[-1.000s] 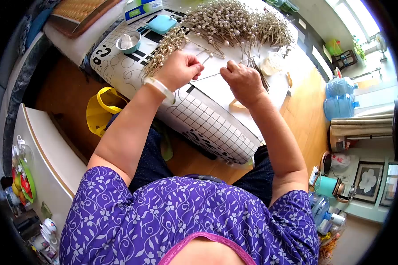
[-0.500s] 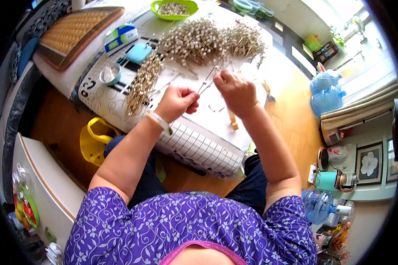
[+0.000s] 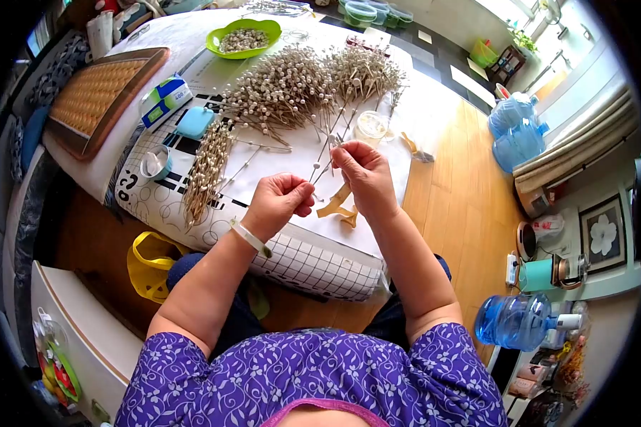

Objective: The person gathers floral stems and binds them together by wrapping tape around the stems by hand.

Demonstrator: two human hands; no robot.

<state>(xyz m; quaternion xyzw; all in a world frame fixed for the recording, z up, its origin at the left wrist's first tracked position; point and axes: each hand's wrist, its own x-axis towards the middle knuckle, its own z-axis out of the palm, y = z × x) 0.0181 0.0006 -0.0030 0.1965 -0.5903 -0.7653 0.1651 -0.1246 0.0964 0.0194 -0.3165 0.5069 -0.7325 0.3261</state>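
Observation:
My left hand (image 3: 283,203) is closed, its thumb and forefinger pinching the lower end of a thin dried stem with small white buds (image 3: 315,166). The stem slants up and away over the white table. My right hand (image 3: 365,172) is closed too, fingertips pinched at the stem's upper part beside a pale bud; exactly what lies between them is partly hidden. Beyond the hands lie two large bunches of dried budded stems (image 3: 281,89). A slimmer bunch (image 3: 210,167) rests to the left of my left hand. Under my right hand is a strip of tan tape or ribbon (image 3: 332,204).
A green bowl (image 3: 212,44) of loose buds stands at the back. Nearby are a tissue pack (image 3: 167,102), a blue box (image 3: 194,122), a small cup (image 3: 165,161) and a clear tub (image 3: 372,127). A yellow bag (image 3: 148,274) is below the table's left edge.
The view has shifted, with the tabletop things now further left. My right hand has turned and its pinched fingertips are now plainly at the stem. The clear tub and tan strip show more fully.

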